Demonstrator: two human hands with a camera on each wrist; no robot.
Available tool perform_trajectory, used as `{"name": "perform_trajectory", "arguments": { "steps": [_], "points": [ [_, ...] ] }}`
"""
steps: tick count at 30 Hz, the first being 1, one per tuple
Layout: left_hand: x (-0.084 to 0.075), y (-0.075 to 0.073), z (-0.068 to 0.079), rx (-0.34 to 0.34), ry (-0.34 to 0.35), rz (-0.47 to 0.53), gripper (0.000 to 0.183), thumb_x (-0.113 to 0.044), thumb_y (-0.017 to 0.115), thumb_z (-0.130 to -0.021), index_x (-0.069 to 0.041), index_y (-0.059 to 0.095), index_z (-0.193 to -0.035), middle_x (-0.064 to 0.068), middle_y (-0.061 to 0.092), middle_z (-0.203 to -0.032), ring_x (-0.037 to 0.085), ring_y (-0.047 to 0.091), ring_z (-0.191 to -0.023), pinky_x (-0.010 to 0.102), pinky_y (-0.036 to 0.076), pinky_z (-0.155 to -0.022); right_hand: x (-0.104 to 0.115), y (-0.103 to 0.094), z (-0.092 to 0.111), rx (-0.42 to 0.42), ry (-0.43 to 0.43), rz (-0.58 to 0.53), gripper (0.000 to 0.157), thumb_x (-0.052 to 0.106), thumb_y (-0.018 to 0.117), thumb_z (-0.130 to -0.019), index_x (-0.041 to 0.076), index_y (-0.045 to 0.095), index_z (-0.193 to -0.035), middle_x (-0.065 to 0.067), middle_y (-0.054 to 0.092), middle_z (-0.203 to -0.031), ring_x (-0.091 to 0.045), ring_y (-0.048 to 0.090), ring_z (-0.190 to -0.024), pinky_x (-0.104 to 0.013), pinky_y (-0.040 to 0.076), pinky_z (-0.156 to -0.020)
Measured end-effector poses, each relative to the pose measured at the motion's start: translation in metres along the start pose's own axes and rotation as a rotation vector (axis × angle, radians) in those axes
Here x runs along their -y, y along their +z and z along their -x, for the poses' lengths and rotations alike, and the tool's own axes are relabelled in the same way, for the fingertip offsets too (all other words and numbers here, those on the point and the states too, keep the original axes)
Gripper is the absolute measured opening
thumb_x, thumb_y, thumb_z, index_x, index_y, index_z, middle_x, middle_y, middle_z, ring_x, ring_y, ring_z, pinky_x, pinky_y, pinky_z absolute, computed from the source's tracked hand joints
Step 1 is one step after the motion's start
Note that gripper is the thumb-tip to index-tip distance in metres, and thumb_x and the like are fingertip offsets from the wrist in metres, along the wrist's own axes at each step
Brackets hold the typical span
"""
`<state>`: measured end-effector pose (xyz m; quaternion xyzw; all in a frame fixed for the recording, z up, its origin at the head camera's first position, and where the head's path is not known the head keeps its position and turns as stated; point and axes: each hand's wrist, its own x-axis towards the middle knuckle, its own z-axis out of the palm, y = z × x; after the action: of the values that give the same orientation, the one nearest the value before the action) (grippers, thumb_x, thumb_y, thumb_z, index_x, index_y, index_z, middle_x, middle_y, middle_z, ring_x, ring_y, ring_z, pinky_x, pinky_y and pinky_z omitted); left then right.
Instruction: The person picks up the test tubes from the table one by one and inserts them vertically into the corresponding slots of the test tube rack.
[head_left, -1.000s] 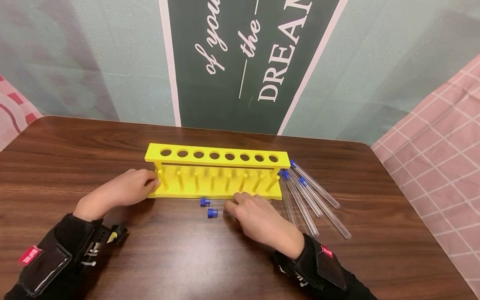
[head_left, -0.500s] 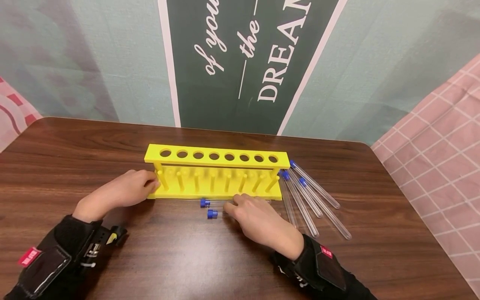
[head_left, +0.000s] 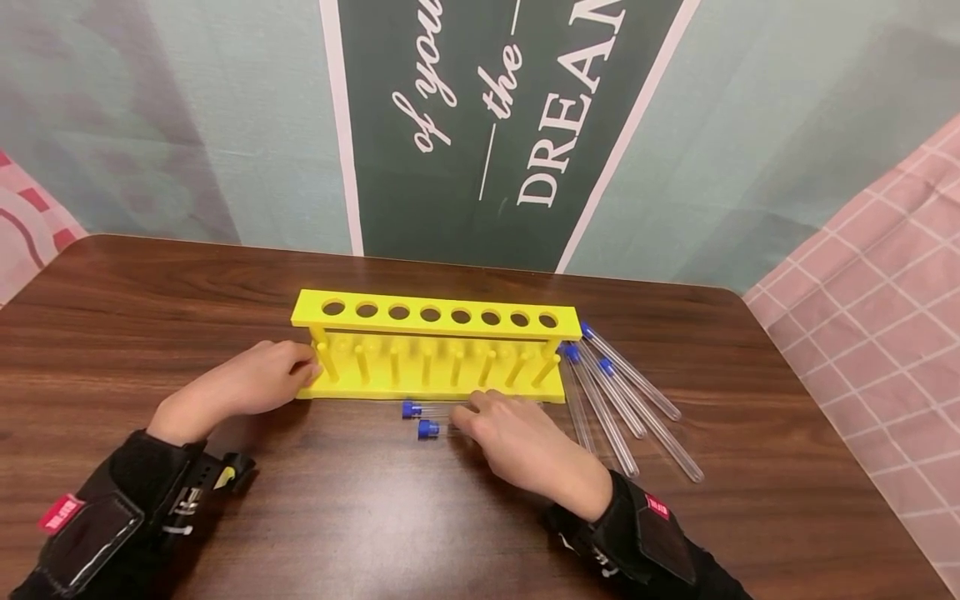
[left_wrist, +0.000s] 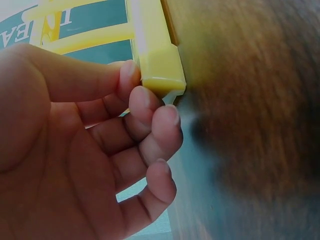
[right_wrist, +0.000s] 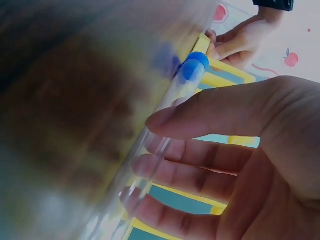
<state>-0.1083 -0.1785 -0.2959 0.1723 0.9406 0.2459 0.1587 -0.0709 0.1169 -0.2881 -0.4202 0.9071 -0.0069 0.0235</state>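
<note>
A yellow test tube rack (head_left: pixel 442 392) with a row of holes and pegs stands upright on the table. At its left end my left hand (head_left: pixel 272 377) grips the base, thumb and index fingertip right at the corner in the left wrist view. Two clear test tubes with blue caps lie along the rack's front, caps to the left. My right hand (head_left: pixel 517 442) reaches over both, covering most of their length. In the right wrist view its thumb and fingers pinch a test tube (right_wrist: pixel 175 94) from opposite sides, below the blue cap.
Several more capped test tubes (head_left: pixel 611 417) lie fanned out and partly crossed on the brown wooden table (head_left: pixel 337 517), right of the rack. Behind the table hangs a printed cloth (head_left: pixel 262 125) with white lettering. A pink checked cloth (head_left: pixel 892 367) borders the right side.
Both hands hold nearly the same places. The whole view shifts by a few pixels; the rack and tubes show no movement of their own.
</note>
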Motion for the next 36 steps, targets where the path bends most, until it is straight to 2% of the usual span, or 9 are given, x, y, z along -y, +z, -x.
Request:
{"name": "perform_trajectory", "arguments": {
  "steps": [3,10,14,22,29,36],
  "points": [
    [-0.001,0.000,0.000,0.000,0.000,-0.004,0.021,-0.009,0.047,-0.093,-0.006,0.052,-0.073,0.002,0.039,-0.060,0.014,0.035,-0.050,0.028,0.032,-0.051,-0.001,-0.003,0.001,-0.009,0.003,-0.022,0.013,0.000,0.061,-0.083,0.010,0.058,-0.090,-0.002,0.050,-0.075,-0.014,0.049,-0.065,-0.022,0.036,-0.049],
    [-0.002,0.000,0.000,-0.003,-0.004,-0.007,0.022,-0.009,0.047,-0.093,-0.007,0.050,-0.072,0.002,0.039,-0.060,0.014,0.034,-0.051,0.028,0.031,-0.051,-0.002,-0.010,0.004,0.002,0.000,-0.059,0.034,-0.005,0.061,-0.078,0.010,0.058,-0.108,-0.004,0.053,-0.080,-0.014,0.051,-0.067,-0.021,0.037,-0.050],
    [-0.002,0.000,0.000,0.000,-0.002,-0.005,0.021,-0.009,0.047,-0.093,-0.007,0.051,-0.072,0.002,0.039,-0.060,0.014,0.035,-0.051,0.028,0.031,-0.051,-0.004,-0.014,0.004,0.009,-0.003,-0.111,0.041,-0.005,0.060,-0.077,0.011,0.056,-0.114,-0.004,0.053,-0.081,-0.014,0.050,-0.065,-0.021,0.037,-0.050],
    [-0.001,0.001,0.001,0.002,-0.009,0.002,0.020,-0.009,0.048,-0.093,-0.006,0.051,-0.073,0.002,0.040,-0.060,0.014,0.036,-0.051,0.028,0.032,-0.051,-0.009,-0.020,0.004,-0.001,-0.035,-0.191,0.043,-0.006,0.059,-0.077,0.010,0.054,-0.117,-0.002,0.052,-0.085,-0.011,0.043,-0.062,-0.020,0.037,-0.053],
    [-0.001,0.001,0.001,0.005,-0.019,0.005,0.019,-0.008,0.048,-0.092,-0.006,0.051,-0.074,0.002,0.040,-0.061,0.014,0.036,-0.052,0.028,0.032,-0.051,-0.012,-0.024,0.003,-0.010,-0.046,-0.281,0.043,-0.006,0.061,-0.079,0.008,0.053,-0.119,-0.004,0.059,-0.095,-0.011,0.048,-0.069,-0.021,0.041,-0.059],
    [-0.001,0.000,0.001,-0.001,-0.002,0.002,0.021,-0.009,0.048,-0.093,-0.007,0.051,-0.072,0.002,0.040,-0.060,0.014,0.036,-0.051,0.028,0.032,-0.051,-0.014,-0.031,0.000,-0.034,-0.056,-0.349,0.047,-0.007,0.063,-0.077,0.006,0.048,-0.119,-0.006,0.058,-0.087,-0.015,0.052,-0.072,-0.023,0.044,-0.063]
  ]
}}
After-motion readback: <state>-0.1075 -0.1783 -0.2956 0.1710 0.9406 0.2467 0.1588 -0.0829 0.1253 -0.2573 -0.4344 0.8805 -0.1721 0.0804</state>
